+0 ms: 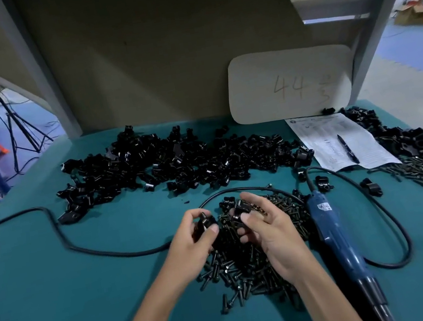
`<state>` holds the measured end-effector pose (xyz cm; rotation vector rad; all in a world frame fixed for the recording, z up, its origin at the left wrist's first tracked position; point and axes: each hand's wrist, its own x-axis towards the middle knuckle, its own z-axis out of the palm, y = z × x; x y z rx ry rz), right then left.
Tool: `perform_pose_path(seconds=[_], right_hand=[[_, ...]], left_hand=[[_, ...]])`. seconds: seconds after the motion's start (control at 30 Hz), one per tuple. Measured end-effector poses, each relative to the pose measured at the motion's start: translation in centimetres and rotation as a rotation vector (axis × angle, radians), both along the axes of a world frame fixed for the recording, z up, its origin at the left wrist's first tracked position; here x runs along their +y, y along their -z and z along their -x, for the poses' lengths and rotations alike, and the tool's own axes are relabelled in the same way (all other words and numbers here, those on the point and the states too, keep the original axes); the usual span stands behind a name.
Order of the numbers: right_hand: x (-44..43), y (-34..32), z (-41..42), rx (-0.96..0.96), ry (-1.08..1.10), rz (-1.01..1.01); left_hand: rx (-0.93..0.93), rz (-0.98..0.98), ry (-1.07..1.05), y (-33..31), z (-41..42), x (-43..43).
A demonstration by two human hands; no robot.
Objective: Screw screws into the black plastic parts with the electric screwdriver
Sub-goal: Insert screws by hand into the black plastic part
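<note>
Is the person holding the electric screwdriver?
No, the electric screwdriver lies on the table beside the right hand, which grips a black part.

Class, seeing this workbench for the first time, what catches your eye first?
At centre the left hand and right hand each grip a black part over a heap of screws. Behind, a wide pile of black plastic parts crosses the teal table; a blue electric screwdriver lies at right.

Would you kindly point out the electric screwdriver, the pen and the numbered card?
electric screwdriver point(334, 235): head view, blue body.
pen point(348, 149): head view, barrel middle.
numbered card point(289, 82): head view, card face.
</note>
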<state>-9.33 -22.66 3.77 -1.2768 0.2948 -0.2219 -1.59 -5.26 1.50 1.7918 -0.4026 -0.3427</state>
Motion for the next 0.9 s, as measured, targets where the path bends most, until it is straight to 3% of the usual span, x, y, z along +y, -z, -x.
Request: perform_pose_path(seconds=[0.1,0.37,0.9], right_hand=[[0.3,0.4,-0.1,-0.037,0.045,0.083],[1.1,0.5,0.0,-0.037,-0.025,0.095],[1.8,1.1,-0.1,-0.054,0.043,0.316]], left_hand=[[-0.214,-0.133,0.029,-0.5,0.7,-0.5],[-0.386,-0.232,-0.019,-0.4,1.3,-1.6],[-0.559,-0.334,-0.083,1.2,2.2,-1.6]])
